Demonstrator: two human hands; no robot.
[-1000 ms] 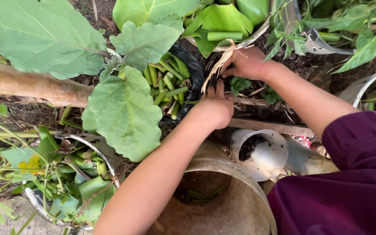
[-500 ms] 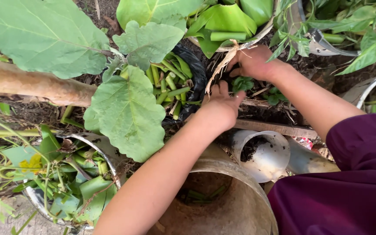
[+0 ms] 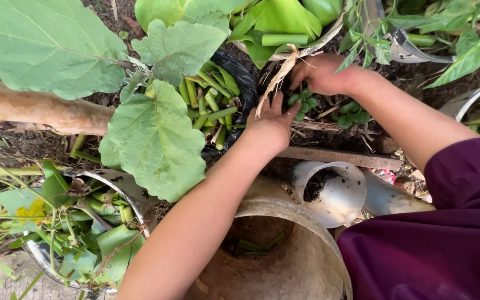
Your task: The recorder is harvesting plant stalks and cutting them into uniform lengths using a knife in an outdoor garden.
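Note:
A small green seedling (image 3: 304, 102) with rounded leaves stands in dark soil between my two hands. My left hand (image 3: 270, 125) lies just below and left of it, fingers spread, fingertips touching the soil at its base. My right hand (image 3: 323, 74) sits above and right of it with its fingers curled down into the soil beside the plant; the fingertips are hidden. A dry, pale strip of fibre (image 3: 276, 78) hangs next to the right hand's fingers.
A black bag of cut green stems (image 3: 212, 105) lies to the left under large leaves (image 3: 154, 141). A white scoop with soil (image 3: 331, 191) and a clay pot (image 3: 284, 261) are near me. Metal bowls of greens (image 3: 93, 239) and a log (image 3: 34, 108) are around.
The view shifted slightly, so both hands sit a little higher in the frame. My left hand's fingers have spread and moved closer to the seedling, which now shows more clearly.

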